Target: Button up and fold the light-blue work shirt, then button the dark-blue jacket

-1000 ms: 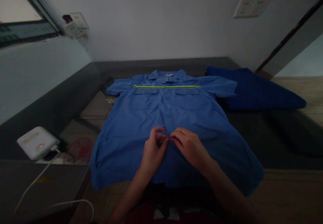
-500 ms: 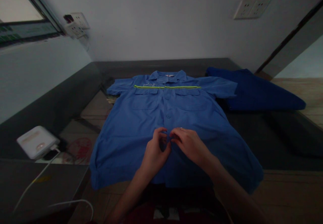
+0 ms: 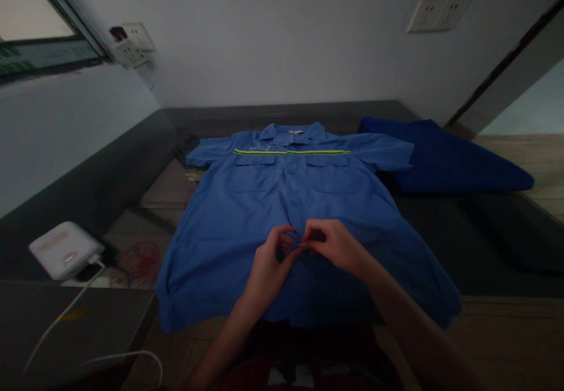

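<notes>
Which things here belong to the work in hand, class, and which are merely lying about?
In hand: left hand and right hand, both pinching the front of the blue shirt.
Lying about: dark blue garment, white box, cable, wall sockets.

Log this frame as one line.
left hand: pinching blue shirt placket | right hand: pinching same spot | shirt: flat, front up | dark blue garment: alongside
</notes>
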`<state>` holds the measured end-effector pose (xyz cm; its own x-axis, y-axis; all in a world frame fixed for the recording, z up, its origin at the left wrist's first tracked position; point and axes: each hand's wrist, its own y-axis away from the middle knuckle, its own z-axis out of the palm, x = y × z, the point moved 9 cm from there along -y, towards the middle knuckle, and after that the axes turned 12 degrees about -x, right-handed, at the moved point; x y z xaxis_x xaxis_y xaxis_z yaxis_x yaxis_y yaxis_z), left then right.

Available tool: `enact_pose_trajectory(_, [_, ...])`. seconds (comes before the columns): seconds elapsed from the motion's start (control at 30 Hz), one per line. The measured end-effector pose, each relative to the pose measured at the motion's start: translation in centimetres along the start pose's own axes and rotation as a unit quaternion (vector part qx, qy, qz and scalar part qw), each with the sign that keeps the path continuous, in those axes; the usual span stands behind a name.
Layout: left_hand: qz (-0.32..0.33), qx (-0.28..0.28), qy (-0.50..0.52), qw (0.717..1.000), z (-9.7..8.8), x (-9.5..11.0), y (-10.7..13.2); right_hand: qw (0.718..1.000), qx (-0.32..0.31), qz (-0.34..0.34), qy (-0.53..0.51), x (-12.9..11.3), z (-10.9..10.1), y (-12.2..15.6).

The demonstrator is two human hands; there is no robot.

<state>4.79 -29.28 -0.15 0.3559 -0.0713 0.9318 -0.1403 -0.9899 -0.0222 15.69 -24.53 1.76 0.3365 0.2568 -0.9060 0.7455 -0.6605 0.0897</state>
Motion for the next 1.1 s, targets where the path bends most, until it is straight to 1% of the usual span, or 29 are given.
enact_pose_trajectory(0.07, [-0.003,-0.002,0.006,1.000,0.0,0.0,0.0,0.998,-0.018,0.009,-0.060,0.5,0.1,-0.1])
enact_pose_trajectory(0.17, [-0.004,-0.002,0.004,1.000,0.1,0.0,0.1,0.993,-0.043,0.020,-0.107,1.0,0.2,-0.4])
enact_pose_trajectory(0.53, [-0.017,-0.003,-0.050,0.999,0.4,-0.4,0.0,0.983,-0.090,0.047,-0.152,2.6,0.3,-1.6])
enact_pose_trajectory(0.7, [-0.036,0.012,-0.088,0.995,0.4,-0.5,0.1,0.974,-0.109,0.064,-0.189,3.0,0.7,-1.7])
enact_pose_trajectory(0.8, [-0.042,0.010,-0.070,0.997,0.2,-0.5,0.2,0.971,-0.109,0.062,-0.203,2.8,0.8,-1.6])
enact_pose_trajectory(0.9, [-0.028,0.011,-0.024,0.999,-0.1,-0.4,0.2,0.974,-0.094,0.043,-0.203,2.3,0.5,-1.3])
enact_pose_trajectory(1.0, [-0.019,0.017,0.004,1.000,-0.4,-0.5,0.2,0.978,-0.080,0.029,-0.193,2.0,0.4,-1.0])
enact_pose_trajectory(1.1, [-0.016,0.017,0.005,1.000,-0.3,-0.6,0.2,0.983,-0.075,0.025,-0.165,1.9,0.5,-0.8])
